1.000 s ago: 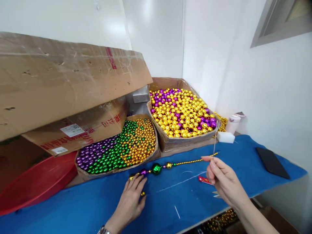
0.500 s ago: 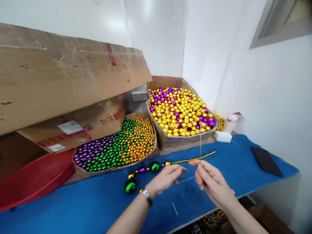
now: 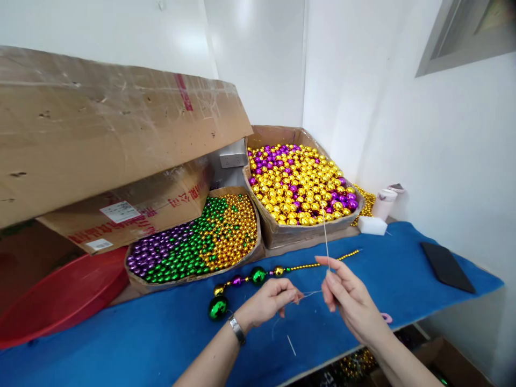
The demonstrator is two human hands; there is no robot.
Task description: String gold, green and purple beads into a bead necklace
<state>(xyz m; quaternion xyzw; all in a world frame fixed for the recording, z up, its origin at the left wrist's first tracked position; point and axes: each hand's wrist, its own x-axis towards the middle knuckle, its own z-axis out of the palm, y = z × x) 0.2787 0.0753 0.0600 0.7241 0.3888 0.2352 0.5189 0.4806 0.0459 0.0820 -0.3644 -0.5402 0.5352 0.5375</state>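
Note:
My right hand (image 3: 349,301) pinches a long thin needle (image 3: 325,236) that stands almost upright above the fingers. A pale thread (image 3: 312,293) runs from that hand to my left hand (image 3: 272,303), whose thumb and forefinger are closed on it. Just behind my left hand, a bead string (image 3: 258,275) lies on the blue cloth (image 3: 161,333), with large green, gold and purple balls leading into a row of small gold beads (image 3: 306,265). A big green ball (image 3: 218,308) sits at its near left end. A short white stick (image 3: 291,345) lies in front of my hands.
Behind stand a carton of small purple, green and gold beads (image 3: 193,242) and a carton (image 3: 278,236) of larger gold and purple balls. Cardboard flaps (image 3: 121,118) overhang a red basin (image 3: 64,301) at left. Right: white block (image 3: 372,226), pink bottle (image 3: 382,204), black pad (image 3: 447,267), pink ring-shaped handle (image 3: 387,317).
My left hand has closed on the thread, which is now stretched between my hands. The needle in my right hand has tipped slightly to the left.

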